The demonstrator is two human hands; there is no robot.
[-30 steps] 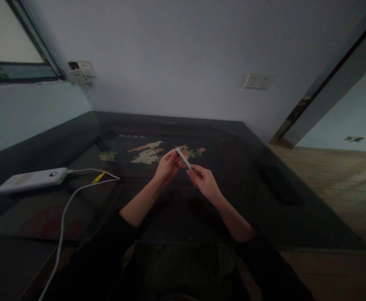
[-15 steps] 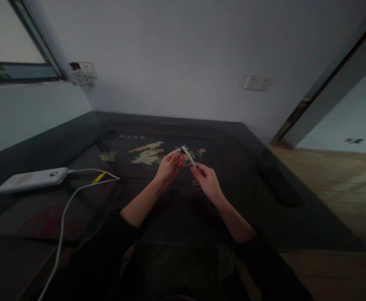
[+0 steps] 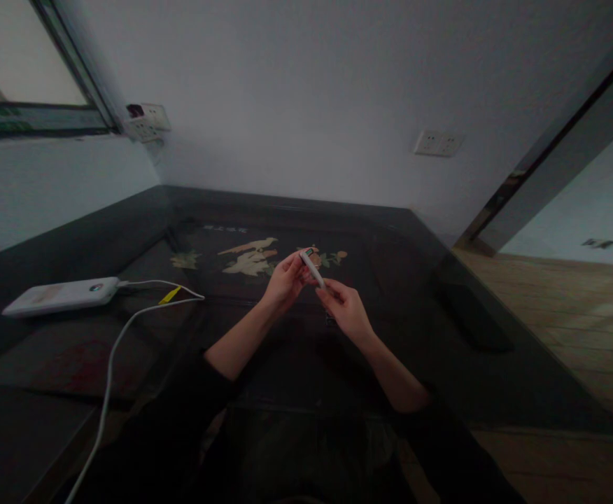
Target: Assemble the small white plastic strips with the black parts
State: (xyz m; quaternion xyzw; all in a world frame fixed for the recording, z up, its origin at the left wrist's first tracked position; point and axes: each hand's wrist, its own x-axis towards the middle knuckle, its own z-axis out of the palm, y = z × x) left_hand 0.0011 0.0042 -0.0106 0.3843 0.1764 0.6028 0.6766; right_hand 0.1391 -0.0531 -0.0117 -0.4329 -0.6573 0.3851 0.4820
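Above the dark table point(image 3: 443, 350), a slim white stick point(image 3: 313, 268) with a dark tip slants between both hands. Left hand point(image 3: 284, 281) pinches its far upper end with curled fingers; right hand point(image 3: 347, 313) grips the near lower end. Far left lies a white power bank point(image 3: 59, 295), its white cable point(image 3: 108, 378) trailing nearward, clear of the hands.

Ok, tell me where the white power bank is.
The white power bank lies on the dark table at the far left of the head view, its white cable trailing toward the person, well left of both hands.
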